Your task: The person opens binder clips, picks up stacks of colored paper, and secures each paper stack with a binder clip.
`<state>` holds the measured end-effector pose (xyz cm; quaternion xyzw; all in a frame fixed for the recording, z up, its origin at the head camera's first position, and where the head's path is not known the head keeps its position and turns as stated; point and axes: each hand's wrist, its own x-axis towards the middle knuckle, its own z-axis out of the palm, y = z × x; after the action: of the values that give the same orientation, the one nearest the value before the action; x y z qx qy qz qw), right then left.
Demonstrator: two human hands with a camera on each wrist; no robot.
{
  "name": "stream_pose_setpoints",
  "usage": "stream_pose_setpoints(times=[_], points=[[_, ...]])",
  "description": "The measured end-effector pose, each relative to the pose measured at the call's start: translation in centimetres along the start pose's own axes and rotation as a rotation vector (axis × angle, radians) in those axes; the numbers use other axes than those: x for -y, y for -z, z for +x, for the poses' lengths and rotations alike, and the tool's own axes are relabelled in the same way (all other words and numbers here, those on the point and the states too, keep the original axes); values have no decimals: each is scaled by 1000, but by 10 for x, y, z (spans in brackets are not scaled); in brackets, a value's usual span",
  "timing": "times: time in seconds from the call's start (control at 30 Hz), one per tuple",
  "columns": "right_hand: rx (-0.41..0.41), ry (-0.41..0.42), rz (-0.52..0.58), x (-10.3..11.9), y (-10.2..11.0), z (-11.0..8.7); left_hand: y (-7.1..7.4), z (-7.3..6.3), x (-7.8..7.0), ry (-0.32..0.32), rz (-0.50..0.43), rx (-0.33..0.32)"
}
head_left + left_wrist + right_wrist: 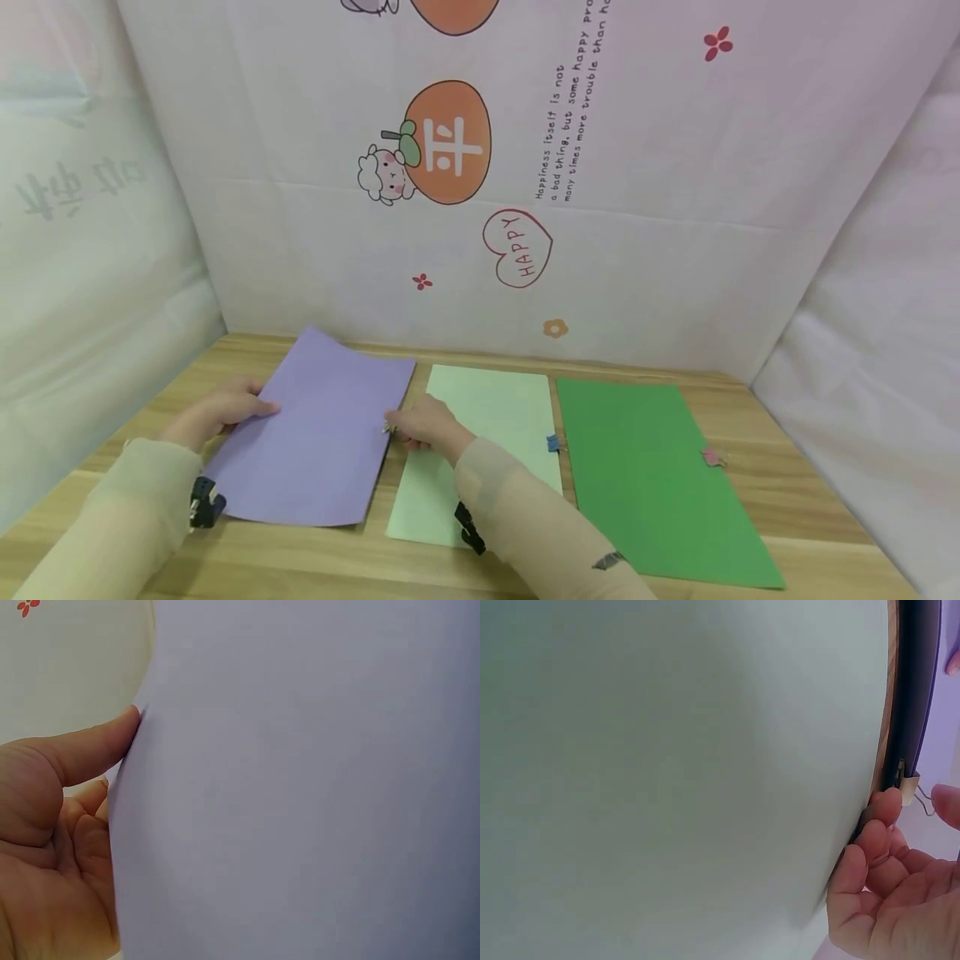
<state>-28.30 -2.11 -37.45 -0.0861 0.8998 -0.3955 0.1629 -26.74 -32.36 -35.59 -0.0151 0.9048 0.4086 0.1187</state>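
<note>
A sheet of purple paper [318, 433] is tilted up off the wooden table, its far edge bending. My left hand [236, 402] holds its left edge, thumb [101, 746] on the front and fingers behind, partly hidden by the sheet. At the right edge sits a small pale binder clip [910, 789] with wire handles. My right hand [429, 421] pinches this clip, the thumb by one wire handle and the fingertips [887, 806] on the other side. Beneath the right hand and forearm lies a pale green sheet [491, 400].
Right of the pale green sheet, a blue binder clip [553, 443] sits on its edge. A dark green sheet [652, 475] lies further right with a pink binder clip [712, 457] on its right edge. A white printed cloth [637, 275] stands behind the wooden table [795, 492].
</note>
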Motion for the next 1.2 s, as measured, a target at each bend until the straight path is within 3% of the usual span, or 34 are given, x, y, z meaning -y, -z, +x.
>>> stream_pose_setpoints(times=[0.23, 0.57, 0.77, 0.87, 1.0, 1.2], points=[[-6, 6, -50, 0, -1, 3, -1, -3, 2, -26, 39, -34], [-9, -9, -2, 0, 2, 0, 3, -12, 3, 106, 4, -52], [16, 50, 79, -5, 20, -7, 5, -11, 3, 119, 12, -29], [16, 87, 76, -10, 35, -11, 5, -11, 1, 72, 59, -33], [-5, 115, 39, -17, 61, -20, 4, -15, -8, -90, 209, -121], [-58, 174, 40, -29, 100, -42, -14, -31, -50, -327, 434, -287]])
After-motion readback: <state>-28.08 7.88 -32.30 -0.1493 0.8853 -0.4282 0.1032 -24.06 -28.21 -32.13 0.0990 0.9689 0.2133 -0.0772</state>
